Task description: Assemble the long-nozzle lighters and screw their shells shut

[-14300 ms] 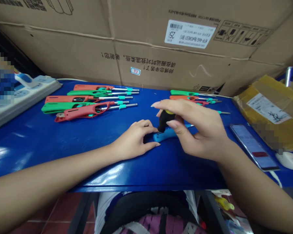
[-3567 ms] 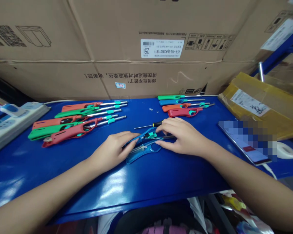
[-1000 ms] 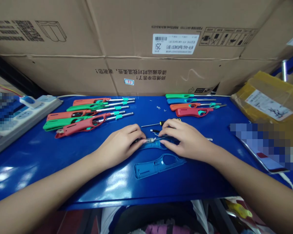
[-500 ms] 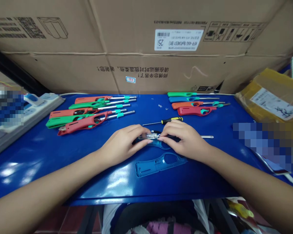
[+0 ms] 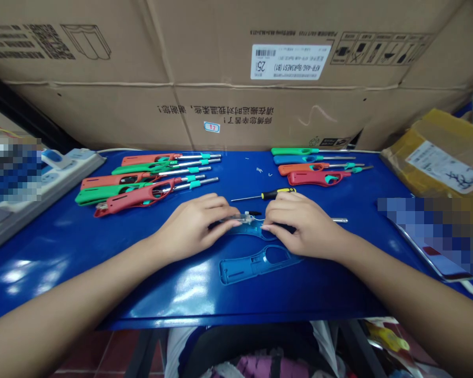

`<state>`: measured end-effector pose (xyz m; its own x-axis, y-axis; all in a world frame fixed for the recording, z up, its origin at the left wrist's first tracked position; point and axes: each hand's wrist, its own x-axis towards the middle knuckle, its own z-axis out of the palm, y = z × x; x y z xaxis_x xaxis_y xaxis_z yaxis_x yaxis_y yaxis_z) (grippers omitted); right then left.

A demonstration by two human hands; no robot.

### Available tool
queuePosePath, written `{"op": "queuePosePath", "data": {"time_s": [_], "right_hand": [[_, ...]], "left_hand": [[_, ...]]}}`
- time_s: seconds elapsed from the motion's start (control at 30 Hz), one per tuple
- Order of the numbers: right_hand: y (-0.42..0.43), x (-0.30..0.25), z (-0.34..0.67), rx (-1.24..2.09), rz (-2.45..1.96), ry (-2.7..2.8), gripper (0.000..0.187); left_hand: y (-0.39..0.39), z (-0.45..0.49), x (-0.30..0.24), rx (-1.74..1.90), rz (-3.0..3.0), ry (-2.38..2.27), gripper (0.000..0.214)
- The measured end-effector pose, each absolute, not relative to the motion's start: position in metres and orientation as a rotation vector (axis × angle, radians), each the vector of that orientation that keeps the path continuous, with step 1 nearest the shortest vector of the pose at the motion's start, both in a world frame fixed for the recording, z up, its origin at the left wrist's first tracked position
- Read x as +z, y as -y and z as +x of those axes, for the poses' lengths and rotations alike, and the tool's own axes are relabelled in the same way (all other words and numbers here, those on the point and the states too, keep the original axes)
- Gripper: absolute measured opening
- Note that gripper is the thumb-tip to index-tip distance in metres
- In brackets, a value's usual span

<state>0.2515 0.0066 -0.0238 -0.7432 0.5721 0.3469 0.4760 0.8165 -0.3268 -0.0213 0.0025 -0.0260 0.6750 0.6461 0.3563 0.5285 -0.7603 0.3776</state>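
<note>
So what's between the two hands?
The head view shows a clear part, a white wire, a small black piece and some blue shell.

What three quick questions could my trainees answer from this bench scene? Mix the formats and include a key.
1. True or false: the left hand holds the clear part.

2. Which of these lies nearest the front edge of the blue table?
A) the yellow-and-black screwdriver
B) the loose blue shell half
C) the cardboard box

3. How many lighters lie in the group beyond the right hand, and what are their handle colours?

Key
1: True.
2: B.
3: Four: green, blue, orange and red.
</note>
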Motion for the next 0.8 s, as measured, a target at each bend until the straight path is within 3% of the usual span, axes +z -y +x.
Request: {"op": "queuePosePath", "data": {"time_s": [0.27,0.47,0.67,0.8], "right_hand": [[-0.013,-0.027,0.259,0.288,-0.877,2.595,0.008],[-0.013,-0.017,0.265,0.213,-0.967,2.595,0.018],[-0.016,0.005,0.292,0.159,-1.181,2.636,0.015],[-0.018,0.012,0.308,0.334,-1.408,2.713,0.015]], "left_hand": [[-0.011,-0.023,-0.034,0.776,2.469,-1.125,0.024],[-0.013,-0.021,-0.041,0.744,2.471,-1.116,0.028],[-0.013,-0.023,-0.038,0.740,2.523,-1.056,0.027],[-0.008,-0.021,-0.032,0.739,2.636,-0.979,0.025]]}}
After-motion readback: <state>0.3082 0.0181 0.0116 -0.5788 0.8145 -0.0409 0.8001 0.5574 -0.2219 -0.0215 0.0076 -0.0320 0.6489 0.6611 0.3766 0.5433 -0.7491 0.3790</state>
